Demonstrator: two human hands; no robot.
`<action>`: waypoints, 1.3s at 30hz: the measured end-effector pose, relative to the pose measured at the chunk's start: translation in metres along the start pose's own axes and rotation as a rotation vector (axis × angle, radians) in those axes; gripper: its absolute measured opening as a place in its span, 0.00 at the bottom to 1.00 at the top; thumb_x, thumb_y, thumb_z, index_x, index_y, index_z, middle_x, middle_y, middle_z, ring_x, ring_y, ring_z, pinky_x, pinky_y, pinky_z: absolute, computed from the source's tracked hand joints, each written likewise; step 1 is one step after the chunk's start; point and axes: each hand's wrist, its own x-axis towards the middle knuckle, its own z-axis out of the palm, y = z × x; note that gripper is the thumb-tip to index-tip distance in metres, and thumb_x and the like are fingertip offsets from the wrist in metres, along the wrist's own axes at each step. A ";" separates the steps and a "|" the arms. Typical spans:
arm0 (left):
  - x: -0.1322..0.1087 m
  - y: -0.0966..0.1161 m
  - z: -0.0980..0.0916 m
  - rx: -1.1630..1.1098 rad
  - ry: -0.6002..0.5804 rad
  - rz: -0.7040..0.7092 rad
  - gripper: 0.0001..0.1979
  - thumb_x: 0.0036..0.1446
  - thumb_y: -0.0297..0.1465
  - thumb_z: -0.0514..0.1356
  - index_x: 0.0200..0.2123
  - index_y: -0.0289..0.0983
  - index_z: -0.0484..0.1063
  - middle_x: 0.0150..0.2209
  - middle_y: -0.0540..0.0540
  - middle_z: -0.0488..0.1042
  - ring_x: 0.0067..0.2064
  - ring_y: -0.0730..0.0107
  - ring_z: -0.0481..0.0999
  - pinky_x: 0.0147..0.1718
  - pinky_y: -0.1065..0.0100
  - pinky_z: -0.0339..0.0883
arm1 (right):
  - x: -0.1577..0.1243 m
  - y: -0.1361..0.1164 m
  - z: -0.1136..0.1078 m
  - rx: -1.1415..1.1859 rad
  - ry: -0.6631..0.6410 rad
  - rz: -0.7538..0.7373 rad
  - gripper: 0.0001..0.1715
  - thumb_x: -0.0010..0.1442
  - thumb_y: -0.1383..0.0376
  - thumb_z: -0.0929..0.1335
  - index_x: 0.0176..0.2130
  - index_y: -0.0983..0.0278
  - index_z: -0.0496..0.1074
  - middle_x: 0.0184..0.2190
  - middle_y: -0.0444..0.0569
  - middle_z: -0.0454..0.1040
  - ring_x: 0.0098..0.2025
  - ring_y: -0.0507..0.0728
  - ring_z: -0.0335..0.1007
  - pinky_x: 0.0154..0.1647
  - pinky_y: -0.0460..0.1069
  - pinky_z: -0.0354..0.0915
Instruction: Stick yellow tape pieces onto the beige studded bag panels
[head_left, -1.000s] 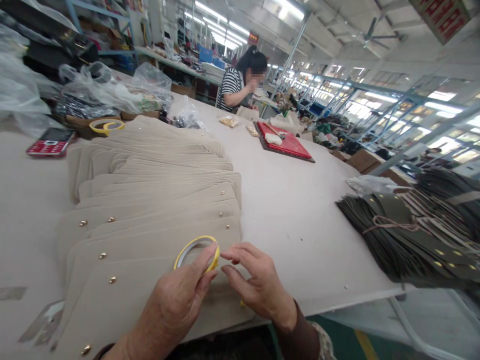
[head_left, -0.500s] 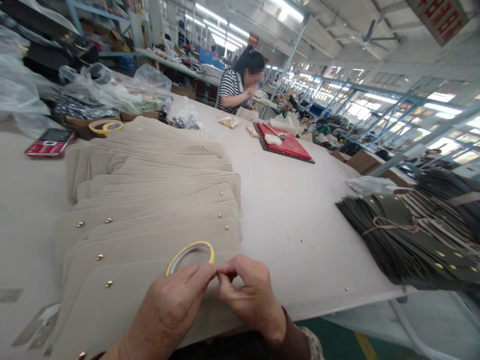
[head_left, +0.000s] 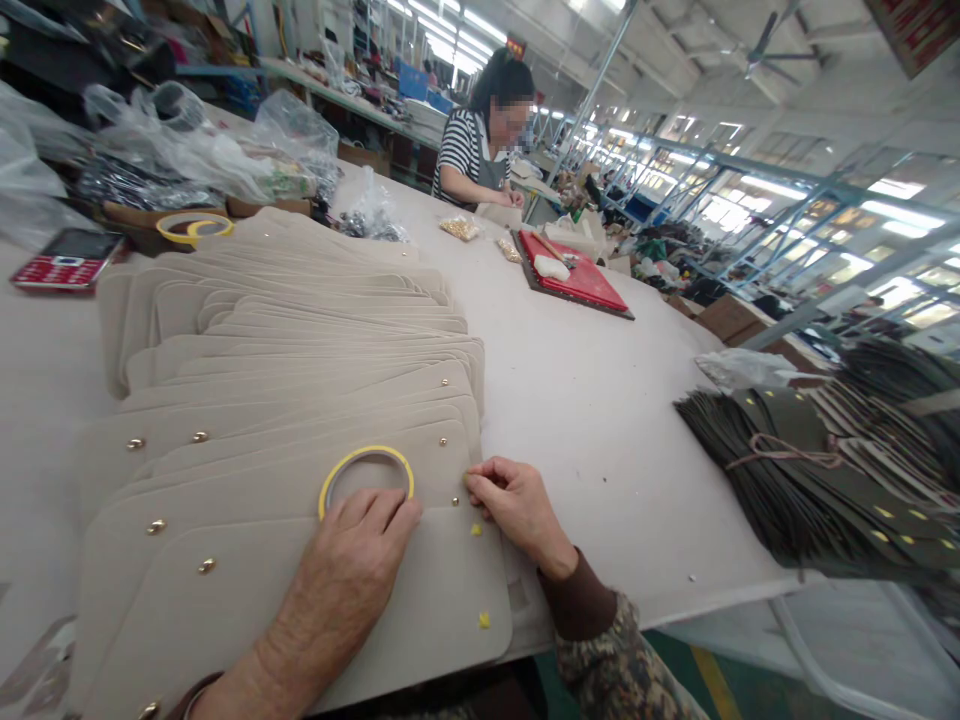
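My left hand is closed on a roll of yellow tape, which lies over the beige panels. The fingers of my right hand are pinched at the right edge of a panel, close to a small gold stud. A tiny yellowish bit, apparently tape, shows at those fingertips. Beneath my hands, the nearest beige panel carries a yellow tape piece near its upper right corner and another tape piece lower down. A larger gold stud sits at its left.
Overlapping beige panels fan away across the table. Left of them are a red phone, another tape roll and plastic bags. A red board lies farther back, near a seated co-worker. Dark tied panels are stacked at right.
My hands have parted; the right moved up and right to the panel edge, while the left shifted slightly with the tape roll. Two yellow tape pieces on the nearest panel are now visible.
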 end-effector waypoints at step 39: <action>-0.005 -0.001 0.002 0.010 -0.057 -0.018 0.10 0.64 0.22 0.51 0.33 0.39 0.67 0.27 0.49 0.65 0.31 0.62 0.64 0.31 0.62 0.55 | -0.028 0.001 0.023 -0.557 0.079 -0.370 0.09 0.63 0.68 0.67 0.32 0.63 0.76 0.28 0.48 0.78 0.31 0.54 0.73 0.35 0.46 0.64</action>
